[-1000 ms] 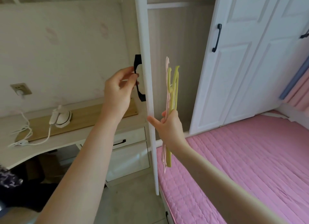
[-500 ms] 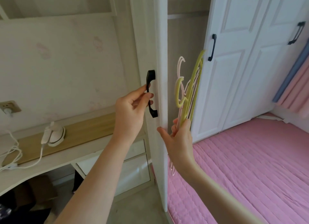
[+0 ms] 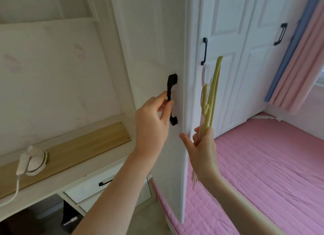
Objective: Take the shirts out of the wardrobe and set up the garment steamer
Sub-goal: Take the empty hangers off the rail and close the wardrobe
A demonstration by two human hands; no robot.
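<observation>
While pinching the black handle (image 3: pixel 172 99) with left hand (image 3: pixel 152 122), fingertips closed loosely round its bar, near door's free edge.
Right hand (image 3: pixel 201 147) clasps bundled hangers (image 3: pixel 210 97) at mid-length: light, stiff, likely slippery plastic; best gripped firmly. Steamer (image 3: pixel 32 162) rests on desk (image 3: pixel 73 175), near left edge; no shirts visible.

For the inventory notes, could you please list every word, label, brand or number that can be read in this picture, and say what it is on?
None can be read.
White handheld garment steamer on the desk: no brand or label shows.
White panelled wardrobe doors: plain, black handles only.
Small pale patch on the dark object under the desk: too blurred to tell.
</observation>
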